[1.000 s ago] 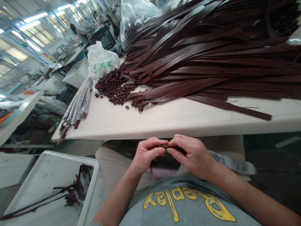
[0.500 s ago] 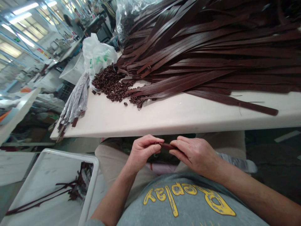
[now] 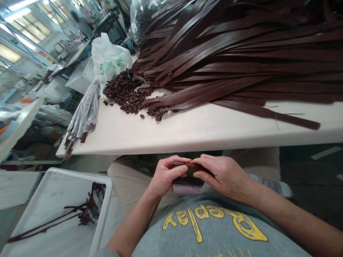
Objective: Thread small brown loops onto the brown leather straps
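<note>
the work looked barely begun, by the count of things: only a few finished straps (image 3: pixel 53 221) lay in the white tray (image 3: pixel 103 214) at the person's left, while a great heap of brown leather straps (image 3: pixel 241 57) covered the far side of the white table (image 3: pixel 203 132), and a mound of small brown loops (image 3: pixel 124 94) sat beside it, spilling from a white plastic bag (image 3: pixel 108 60). a bundle of straps wrapped in clear sleeves (image 3: pixel 84 114) hung over the table's left edge. the strap in hand (image 3: pixel 191 166) was held low over the lap, just below the table's near edge and close to the body. the left hand (image 3: pixel 167 175) was curled, thumb and forefinger pinched shut on the strap's tip, wrist bent inward. the right hand (image 3: pixel 222 176) met it from the other side, fingers closed on the same strap, knuckles up, the forearm running back to the lower right. the two sets of fingertips were almost touching. whether a loop was already on the strap could not be told, since the fingers hid that spot.
</note>
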Available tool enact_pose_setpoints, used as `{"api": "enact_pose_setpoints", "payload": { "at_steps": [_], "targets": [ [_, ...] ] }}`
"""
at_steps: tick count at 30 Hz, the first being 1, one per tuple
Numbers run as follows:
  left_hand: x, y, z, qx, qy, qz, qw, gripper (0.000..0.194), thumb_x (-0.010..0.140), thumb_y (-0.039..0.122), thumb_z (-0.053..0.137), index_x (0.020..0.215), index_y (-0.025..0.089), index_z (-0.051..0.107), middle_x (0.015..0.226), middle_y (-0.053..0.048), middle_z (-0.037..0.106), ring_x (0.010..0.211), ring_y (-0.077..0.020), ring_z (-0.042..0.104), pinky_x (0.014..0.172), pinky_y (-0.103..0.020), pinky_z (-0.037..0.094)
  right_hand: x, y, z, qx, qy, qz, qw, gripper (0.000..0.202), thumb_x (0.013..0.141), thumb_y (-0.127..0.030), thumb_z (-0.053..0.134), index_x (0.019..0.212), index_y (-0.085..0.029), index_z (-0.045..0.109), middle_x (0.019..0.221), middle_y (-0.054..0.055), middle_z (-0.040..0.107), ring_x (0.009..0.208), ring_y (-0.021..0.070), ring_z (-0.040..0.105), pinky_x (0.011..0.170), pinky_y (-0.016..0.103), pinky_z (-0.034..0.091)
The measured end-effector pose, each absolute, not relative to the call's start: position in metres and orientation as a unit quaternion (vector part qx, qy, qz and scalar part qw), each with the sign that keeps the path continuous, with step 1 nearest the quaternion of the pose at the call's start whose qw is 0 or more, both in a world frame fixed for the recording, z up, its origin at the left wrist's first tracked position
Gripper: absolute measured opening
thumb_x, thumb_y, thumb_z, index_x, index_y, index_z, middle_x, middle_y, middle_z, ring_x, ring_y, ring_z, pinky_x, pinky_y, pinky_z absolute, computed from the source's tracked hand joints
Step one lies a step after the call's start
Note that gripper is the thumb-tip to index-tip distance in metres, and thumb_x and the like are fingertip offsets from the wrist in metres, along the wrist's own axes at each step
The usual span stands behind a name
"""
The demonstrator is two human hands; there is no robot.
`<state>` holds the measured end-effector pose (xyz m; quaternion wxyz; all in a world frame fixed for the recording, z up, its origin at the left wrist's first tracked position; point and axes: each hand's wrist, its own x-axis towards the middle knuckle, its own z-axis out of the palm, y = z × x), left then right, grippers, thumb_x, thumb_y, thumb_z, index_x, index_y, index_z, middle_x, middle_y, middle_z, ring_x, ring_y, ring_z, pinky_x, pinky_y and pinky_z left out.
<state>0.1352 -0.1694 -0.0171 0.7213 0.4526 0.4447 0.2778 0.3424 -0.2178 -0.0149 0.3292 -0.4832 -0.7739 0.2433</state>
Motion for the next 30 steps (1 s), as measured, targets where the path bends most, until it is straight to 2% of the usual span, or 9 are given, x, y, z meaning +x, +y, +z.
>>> {"api": "enact_pose_setpoints", "payload": {
  "at_steps": [3, 8, 13, 18, 24, 30],
  "targets": [
    [0.126, -0.166, -0.017, 0.472, 0.447, 0.274, 0.709, 0.024, 0.073, 0.033, 0.082, 0.094, 0.02, 0.08, 0.072, -0.001, 0.069, 0.059, -0.0086, 0.055, 0.06, -0.022, 0.047, 0.35, -0.226, -0.02, -0.502, -0.783, 0.217, 0.296, 0.024, 0.101, -0.036, 0.051, 0.107, -0.017, 0.063, 0.087, 0.005, 0.073, 0.072, 0.018, 0.069, 0.06, 0.028, 0.045],
    [0.123, -0.165, -0.013, 0.503, 0.445, 0.252, 0.697, 0.023, 0.075, 0.033, 0.081, 0.094, 0.02, 0.08, 0.072, -0.001, 0.068, 0.06, -0.0083, 0.055, 0.06, -0.02, 0.046, 0.353, -0.234, -0.024, -0.496, -0.811, 0.155, 0.268, 0.039, 0.106, -0.036, 0.036, 0.09, -0.016, 0.064, 0.073, 0.004, 0.069, 0.06, 0.017, 0.065, 0.054, 0.029, 0.041],
    [0.131, -0.169, -0.01, 0.505, 0.429, 0.23, 0.712, 0.026, 0.071, 0.03, 0.084, 0.095, 0.022, 0.08, 0.077, -0.001, 0.069, 0.064, -0.0087, 0.057, 0.06, -0.019, 0.046, 0.349, -0.236, -0.023, -0.481, -0.807, 0.181, 0.289, 0.046, 0.108, -0.036, 0.031, 0.079, -0.018, 0.062, 0.063, 0.001, 0.064, 0.053, 0.0134, 0.06, 0.052, 0.027, 0.036],
    [0.144, -0.179, -0.012, 0.508, 0.406, 0.222, 0.726, 0.025, 0.069, 0.031, 0.085, 0.093, 0.022, 0.081, 0.084, -0.003, 0.071, 0.07, -0.0132, 0.062, 0.064, -0.023, 0.049, 0.34, -0.233, -0.024, -0.482, -0.799, 0.212, 0.291, 0.047, 0.107, -0.036, 0.033, 0.071, -0.019, 0.058, 0.06, 0.0, 0.061, 0.051, 0.0137, 0.057, 0.052, 0.028, 0.034],
    [0.135, -0.176, -0.017, 0.54, 0.42, 0.255, 0.683, 0.021, 0.073, 0.03, 0.083, 0.093, 0.024, 0.08, 0.086, -0.002, 0.071, 0.079, -0.0145, 0.062, 0.073, -0.024, 0.049, 0.35, -0.235, -0.028, -0.509, -0.794, 0.245, 0.226, 0.024, 0.099, -0.038, 0.053, 0.094, -0.017, 0.063, 0.08, 0.004, 0.07, 0.067, 0.0196, 0.067, 0.059, 0.029, 0.041],
    [0.134, -0.176, -0.021, 0.561, 0.407, 0.25, 0.676, 0.023, 0.076, 0.03, 0.081, 0.098, 0.026, 0.08, 0.09, -0.002, 0.072, 0.086, -0.0168, 0.064, 0.079, -0.026, 0.049, 0.356, -0.245, -0.035, -0.507, -0.81, 0.192, 0.224, 0.042, 0.106, -0.036, 0.034, 0.08, -0.018, 0.063, 0.065, 0.003, 0.067, 0.055, 0.0181, 0.064, 0.052, 0.03, 0.035]
  ]
}}
